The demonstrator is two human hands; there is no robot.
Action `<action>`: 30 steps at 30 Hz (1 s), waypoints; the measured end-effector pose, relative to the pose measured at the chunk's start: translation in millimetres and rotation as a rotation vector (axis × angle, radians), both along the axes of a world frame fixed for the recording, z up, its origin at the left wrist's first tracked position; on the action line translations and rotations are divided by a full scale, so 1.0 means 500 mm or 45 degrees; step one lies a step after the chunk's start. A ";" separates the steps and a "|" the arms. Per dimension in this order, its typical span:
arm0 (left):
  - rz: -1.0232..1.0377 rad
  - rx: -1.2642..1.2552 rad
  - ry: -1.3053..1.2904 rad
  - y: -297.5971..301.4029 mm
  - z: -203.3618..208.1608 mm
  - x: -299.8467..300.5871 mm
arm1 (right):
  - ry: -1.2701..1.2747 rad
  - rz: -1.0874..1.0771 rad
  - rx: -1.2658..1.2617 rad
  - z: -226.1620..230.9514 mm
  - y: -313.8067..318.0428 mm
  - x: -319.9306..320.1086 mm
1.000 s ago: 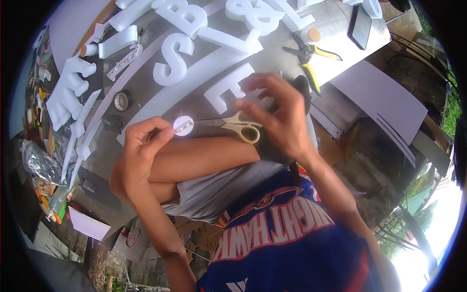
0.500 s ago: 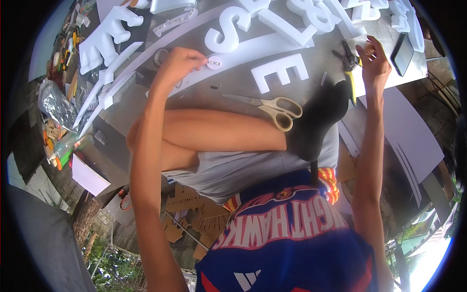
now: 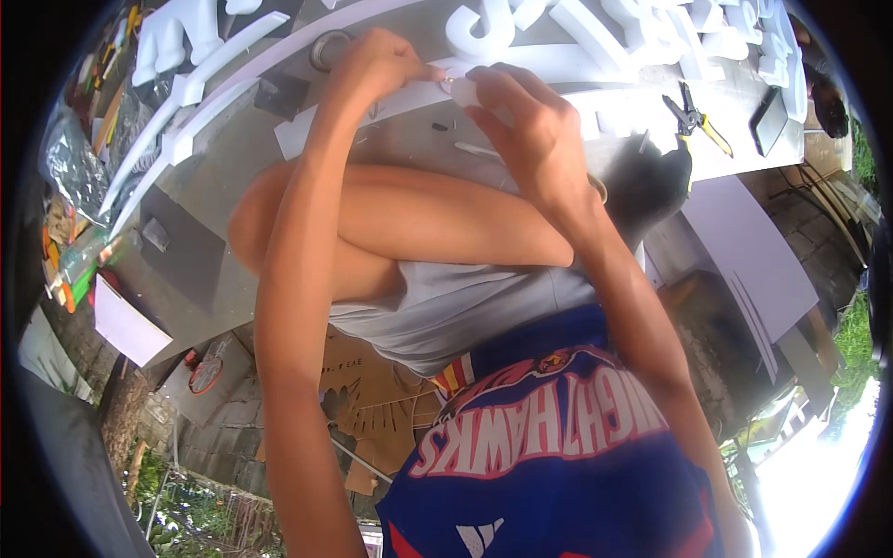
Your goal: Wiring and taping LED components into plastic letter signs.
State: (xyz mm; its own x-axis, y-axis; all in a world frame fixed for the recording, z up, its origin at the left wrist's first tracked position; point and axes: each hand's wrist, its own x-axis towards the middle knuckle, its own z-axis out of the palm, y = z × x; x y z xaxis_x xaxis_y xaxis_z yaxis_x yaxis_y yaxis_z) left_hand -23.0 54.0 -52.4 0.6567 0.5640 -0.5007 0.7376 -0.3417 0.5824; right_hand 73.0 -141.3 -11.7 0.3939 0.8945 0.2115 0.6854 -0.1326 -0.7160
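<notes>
My left hand (image 3: 377, 67) is closed in a pinch at the far side of the table, its fingertips on a small piece that is mostly hidden. Fingertip to fingertip with it, my right hand (image 3: 535, 116) grips a small whitish, translucent object (image 3: 464, 91), perhaps a little bottle; its narrow end meets the piece at the left fingertips. Beneath my right hand and wrist lie the scissors, with only a blade (image 3: 479, 150) and a bit of handle showing. White cut-out letters (image 3: 480, 35) stand just beyond both hands.
Pliers with yellow handles (image 3: 693, 121) lie to the right, near a dark flat phone-like device (image 3: 768, 121). A tape roll (image 3: 327, 50) sits beyond my left wrist. Long white strips (image 3: 186, 88) and a clear plastic bag (image 3: 79, 153) are at left. My bent leg (image 3: 437, 214) rests on the table.
My right hand has come left from beside the pliers to my left fingertips, bringing the whitish object. The round white disc with a metal strip, seen before in my left fingers, is now mostly hidden.
</notes>
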 end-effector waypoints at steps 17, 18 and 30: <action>-0.105 -0.200 0.219 0.026 0.061 0.016 | -0.359 -0.079 0.008 -0.046 0.056 -0.020; -0.097 -0.240 0.212 0.032 0.050 0.015 | -0.313 -0.066 0.063 -0.054 0.058 -0.017; -0.195 -0.189 0.216 0.016 0.092 -0.018 | -0.059 -0.071 -0.191 -0.038 0.065 -0.029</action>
State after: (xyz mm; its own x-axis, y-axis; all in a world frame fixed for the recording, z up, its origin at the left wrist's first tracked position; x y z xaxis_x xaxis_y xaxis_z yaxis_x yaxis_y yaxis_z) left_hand -32.0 61.9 -6.4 0.6285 0.3770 -0.6804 0.7751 -0.3772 0.5070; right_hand 58.6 -108.7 -30.8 0.4368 0.8944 0.0964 0.7060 -0.2744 -0.6529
